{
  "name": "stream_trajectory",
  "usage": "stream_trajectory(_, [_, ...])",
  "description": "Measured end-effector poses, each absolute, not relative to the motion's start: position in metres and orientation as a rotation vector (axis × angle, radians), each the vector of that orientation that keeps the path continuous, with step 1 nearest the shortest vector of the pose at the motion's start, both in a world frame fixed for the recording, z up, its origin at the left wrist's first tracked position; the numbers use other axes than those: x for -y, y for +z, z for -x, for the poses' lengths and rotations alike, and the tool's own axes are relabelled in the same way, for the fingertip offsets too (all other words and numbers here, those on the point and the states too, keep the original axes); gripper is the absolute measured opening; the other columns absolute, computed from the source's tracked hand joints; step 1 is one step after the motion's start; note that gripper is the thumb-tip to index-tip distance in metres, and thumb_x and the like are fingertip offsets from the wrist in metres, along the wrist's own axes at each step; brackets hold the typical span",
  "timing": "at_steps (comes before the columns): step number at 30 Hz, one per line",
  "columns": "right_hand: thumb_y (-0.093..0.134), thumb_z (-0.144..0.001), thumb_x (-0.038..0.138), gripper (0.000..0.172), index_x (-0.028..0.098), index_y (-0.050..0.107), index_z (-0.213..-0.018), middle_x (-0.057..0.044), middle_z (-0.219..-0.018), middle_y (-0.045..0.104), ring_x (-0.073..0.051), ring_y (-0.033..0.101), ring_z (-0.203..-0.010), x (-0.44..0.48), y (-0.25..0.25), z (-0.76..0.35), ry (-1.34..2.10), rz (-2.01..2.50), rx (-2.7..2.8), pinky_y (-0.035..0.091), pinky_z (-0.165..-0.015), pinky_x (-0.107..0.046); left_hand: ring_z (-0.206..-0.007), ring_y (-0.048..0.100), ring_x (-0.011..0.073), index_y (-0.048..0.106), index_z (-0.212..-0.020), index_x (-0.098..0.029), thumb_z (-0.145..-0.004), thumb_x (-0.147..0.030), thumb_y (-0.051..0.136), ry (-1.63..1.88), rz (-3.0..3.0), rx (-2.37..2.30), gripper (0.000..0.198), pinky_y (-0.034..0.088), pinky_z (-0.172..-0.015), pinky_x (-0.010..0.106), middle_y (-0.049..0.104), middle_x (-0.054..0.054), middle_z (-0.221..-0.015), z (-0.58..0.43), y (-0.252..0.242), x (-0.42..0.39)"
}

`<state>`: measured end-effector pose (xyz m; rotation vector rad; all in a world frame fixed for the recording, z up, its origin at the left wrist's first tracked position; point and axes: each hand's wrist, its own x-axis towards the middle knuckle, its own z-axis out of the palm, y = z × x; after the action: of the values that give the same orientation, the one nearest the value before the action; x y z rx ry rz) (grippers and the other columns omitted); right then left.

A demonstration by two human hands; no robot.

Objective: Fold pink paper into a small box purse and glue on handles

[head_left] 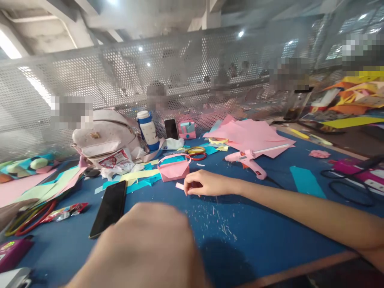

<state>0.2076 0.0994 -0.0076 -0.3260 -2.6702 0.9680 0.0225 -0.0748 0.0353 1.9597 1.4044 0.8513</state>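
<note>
My left hand is raised close to the camera, its back toward me. Motion blur smears it, and its fingers are hidden. Resting low over the blue table, my right hand has its fingers curled together in a pinch. A small pink paper strip sticks out from its fingertips. Just beyond stands a little pink paper basket with a thin arched handle. To the right of the hand a pink glue gun lies on its side. A black phone lies beyond my left hand.
Pink paper sheets are piled at the back. A light backpack, a white-and-blue bottle and scissors stand or lie behind the basket. A blue paper strip and a magenta power strip are at right. Paper scraps dot the blue tabletop.
</note>
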Motion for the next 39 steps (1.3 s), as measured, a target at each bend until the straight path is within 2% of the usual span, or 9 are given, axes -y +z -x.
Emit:
stream_trajectory(3, [0.059, -0.087, 0.022, 0.013, 0.014, 0.068, -0.092, -0.001, -0.078, 0.067, -0.01, 0.057, -0.059, -0.094, 0.0, -0.208, 1.308, 0.303, 2.56, 0.044, -0.059, -0.022, -0.102, 0.064, 0.0271, 0.068, -0.108, -0.036, -0.089, -0.038, 0.041, 1.076, -2.006, -1.422, 0.033, 0.051, -0.085, 0.042, 0.07, 0.003, -0.104, -0.049, 0.044, 0.035])
stream_trajectory(5, [0.062, -0.086, 0.024, 0.014, 0.014, 0.069, -0.092, -0.001, -0.078, 0.067, -0.01, 0.057, -0.059, -0.093, 0.001, -0.208, 1.469, 0.286, 2.47, 0.045, -0.059, -0.022, -0.102, 0.061, 0.0246, 0.063, -0.107, -0.024, -0.089, -0.036, 0.049, 1.256, -2.061, -1.41, 0.026, 0.047, -0.091, 0.039, 0.067, 0.006, -0.108, -0.049, 0.031, 0.005])
stream_trajectory(8, [0.067, -0.083, 0.029, 0.018, 0.013, 0.07, -0.091, -0.002, -0.079, 0.067, -0.01, 0.058, -0.061, -0.097, -0.004, -0.21, 1.668, 0.269, 2.304, 0.048, -0.06, -0.022, -0.068, 0.06, 0.015, 0.058, -0.09, -0.019, -0.09, -0.044, 0.051, 1.13, -1.862, -1.319, 0.027, 0.048, -0.062, 0.026, 0.064, 0.003, -0.083, -0.039, 0.0, -0.025])
stream_trajectory(10, [0.068, -0.083, 0.03, 0.02, 0.013, 0.071, -0.091, -0.002, -0.078, 0.067, -0.01, 0.06, -0.063, -0.1, -0.009, -0.211, 1.754, 0.262, 2.237, 0.049, -0.061, -0.021, -0.047, 0.046, 0.0093, 0.053, -0.084, -0.019, -0.089, -0.053, 0.052, 1.063, -1.583, -1.279, 0.034, 0.035, -0.043, 0.019, 0.054, -0.004, -0.06, -0.034, -0.016, -0.03])
stream_trajectory(14, [0.062, -0.087, 0.028, 0.02, 0.012, 0.072, -0.095, -0.004, -0.08, 0.069, -0.009, 0.061, -0.064, -0.102, -0.016, -0.213, 1.868, 0.269, 2.21, 0.049, -0.06, -0.019, -0.039, 0.034, 0.0048, 0.049, -0.08, -0.018, -0.084, -0.059, 0.056, 1.021, -1.472, -1.245, 0.041, 0.023, -0.038, 0.016, 0.049, -0.006, -0.053, -0.029, -0.032, -0.023])
stream_trajectory(21, [0.065, -0.084, 0.023, 0.028, 0.016, 0.07, -0.111, -0.007, -0.099, 0.071, -0.01, 0.064, -0.072, -0.103, -0.02, -0.212, 2.099, 0.115, 2.152, 0.052, -0.075, -0.026, -0.034, 0.036, 0.0026, 0.053, -0.082, -0.017, -0.08, -0.055, 0.064, 1.102, -1.416, -1.241, 0.039, 0.021, -0.035, 0.015, 0.056, -0.004, -0.06, -0.02, -0.046, -0.007])
stream_trajectory(25, [0.073, -0.078, 0.031, 0.022, 0.012, 0.074, -0.09, -0.003, -0.081, 0.069, -0.01, 0.061, -0.066, -0.1, -0.022, -0.211, 2.086, 0.166, 2.184, 0.049, -0.065, -0.022, -0.032, 0.033, 0.0032, 0.054, -0.082, -0.018, -0.079, -0.055, 0.065, 1.124, -1.388, -1.271, 0.039, 0.019, -0.034, 0.016, 0.048, -0.008, -0.053, -0.019, -0.049, -0.003])
stream_trajectory(32, [0.074, -0.077, 0.046, 0.036, 0.012, 0.063, -0.071, 0.007, -0.056, 0.044, -0.005, 0.032, -0.05, -0.115, -0.022, -0.212, 2.007, 0.186, 1.892, 0.031, -0.051, -0.02, -0.035, 0.033, 0.0048, 0.06, -0.059, -0.014, -0.078, -0.054, 0.067, 0.971, -1.489, -1.161, 0.045, 0.02, -0.04, 0.02, 0.044, -0.005, -0.04, -0.014, -0.045, -0.003])
stream_trajectory(39, [0.074, -0.077, 0.045, 0.033, 0.016, 0.058, -0.079, 0.0, -0.084, 0.056, -0.006, 0.044, -0.063, -0.119, -0.01, -0.216, 2.022, 0.188, 1.824, 0.033, -0.053, -0.019, -0.039, 0.037, 0.0065, 0.05, -0.051, -0.016, -0.085, -0.049, 0.062, 1.066, -1.521, -1.148, 0.048, 0.026, -0.043, 0.022, 0.046, -0.004, -0.046, -0.017, -0.04, -0.003])
